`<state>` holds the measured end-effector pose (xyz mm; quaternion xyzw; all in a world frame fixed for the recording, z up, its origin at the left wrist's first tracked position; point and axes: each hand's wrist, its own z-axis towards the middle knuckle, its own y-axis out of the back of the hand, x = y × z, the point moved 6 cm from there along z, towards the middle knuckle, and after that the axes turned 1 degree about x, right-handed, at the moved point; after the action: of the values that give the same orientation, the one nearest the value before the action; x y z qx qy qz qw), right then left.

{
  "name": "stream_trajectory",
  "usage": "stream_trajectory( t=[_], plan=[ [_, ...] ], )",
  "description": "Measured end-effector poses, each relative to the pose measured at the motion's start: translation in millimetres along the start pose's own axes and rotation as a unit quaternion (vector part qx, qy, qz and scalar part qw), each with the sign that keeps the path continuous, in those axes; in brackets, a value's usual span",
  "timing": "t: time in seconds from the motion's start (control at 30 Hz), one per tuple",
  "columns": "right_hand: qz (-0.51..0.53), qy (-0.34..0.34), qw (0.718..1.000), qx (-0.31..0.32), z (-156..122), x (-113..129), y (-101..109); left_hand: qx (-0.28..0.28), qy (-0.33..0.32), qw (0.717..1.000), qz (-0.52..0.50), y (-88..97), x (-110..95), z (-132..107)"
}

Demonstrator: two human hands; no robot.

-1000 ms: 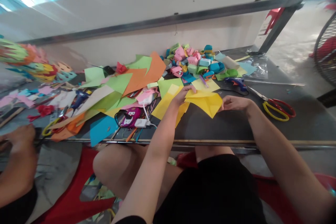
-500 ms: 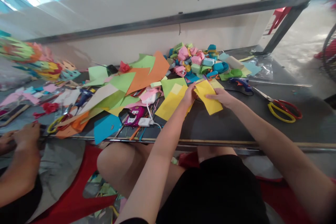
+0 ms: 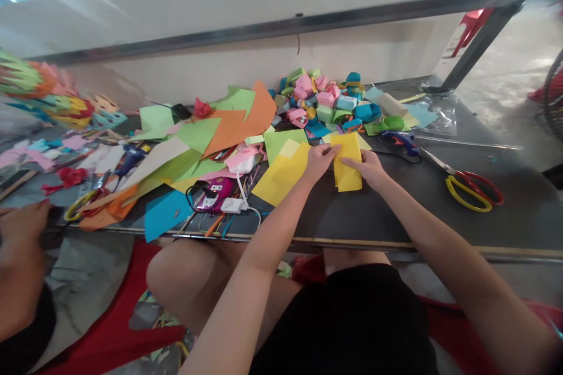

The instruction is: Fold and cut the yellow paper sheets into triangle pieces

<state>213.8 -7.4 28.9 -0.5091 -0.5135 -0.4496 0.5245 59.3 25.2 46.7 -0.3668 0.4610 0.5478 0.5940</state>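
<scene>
Between both hands I hold a folded piece of yellow paper (image 3: 349, 170) above the dark table. My left hand (image 3: 321, 161) pinches its left edge between thumb and fingers. My right hand (image 3: 368, 167) grips the right side, its thumb lying across the front and the other fingers mostly hidden behind. Just left of my left hand, a larger yellow sheet (image 3: 281, 179) lies flat, with a small pale yellow piece (image 3: 290, 149) on top. Right of my right hand rests a blue hot glue gun (image 3: 402, 142), and beyond it scissors (image 3: 470, 187) with one red and one yellow handle.
Small folded paper pieces (image 3: 328, 99) form a colourful heap at the back. Coloured sheets (image 3: 193, 140) spread leftward. A purple power strip (image 3: 215, 194) with white plugs and cables sits near the front edge. A co-worker's hand (image 3: 24, 220) is at far left.
The yellow paper has turned from slanted to nearly upright, and its layers now line up more closely. My left hand has shifted its pinch along the left edge. The view has swung slightly.
</scene>
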Motion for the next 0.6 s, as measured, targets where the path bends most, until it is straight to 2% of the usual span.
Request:
stream_trajectory(
  t=[0.23, 0.43, 0.5, 0.6],
  plan=[
    [0.006, 0.028, 1.000, 0.002, -1, 3, -5, -0.031, -0.005, 0.999, -0.004, 0.9, -6, -4],
    [-0.014, 0.060, 0.998, -0.007, -1, 8, -5, -0.058, 0.018, 0.998, -0.011, 1.2, -8, -6],
    [-0.003, 0.069, 0.997, -0.028, -1, 13, 0, -0.054, 0.012, 0.998, -0.001, 0.0, -10, -6],
    [0.039, 0.090, 0.994, -0.052, 1, 19, 7, -0.020, -0.001, 1.000, 0.007, -4.5, -13, -6]
  ],
)
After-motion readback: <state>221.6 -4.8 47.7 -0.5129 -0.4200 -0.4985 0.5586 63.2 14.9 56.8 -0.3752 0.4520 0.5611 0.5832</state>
